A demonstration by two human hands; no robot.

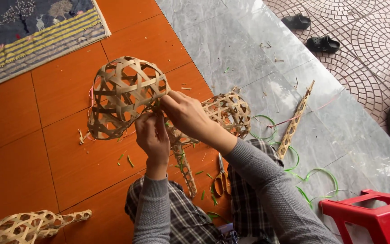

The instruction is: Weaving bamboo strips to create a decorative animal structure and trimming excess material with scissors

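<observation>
At the far left a patterned rug [32, 31] covers part of the orange tiled floor [19, 131], and at the near left lies a woven bamboo piece [23, 226] with a narrow neck. Toward the middle, a rounded open-weave bamboo basket [123, 95] is held up above the floor. The left hand [153, 135] is just under its right edge, fingers closed in a pinch on a bamboo strip there. The right hand [187, 115] comes in from the right, its fingers closed on the basket's rim, touching the weave. Behind the hands lies a second woven basket [227, 113] (smaller-looking, half hidden by the right wrist) with a woven stem [185, 169] running toward the person's checked trousers. Orange-handled scissors [222, 178] lie between the knees. Further right, on the grey stone slabs, a long woven strip [296, 119] lies slanted, with green plastic bands [314, 178] curling near it. A red plastic stool [375, 214] stands at the near right, and two black sandals [312, 34] sit at the far right.
</observation>
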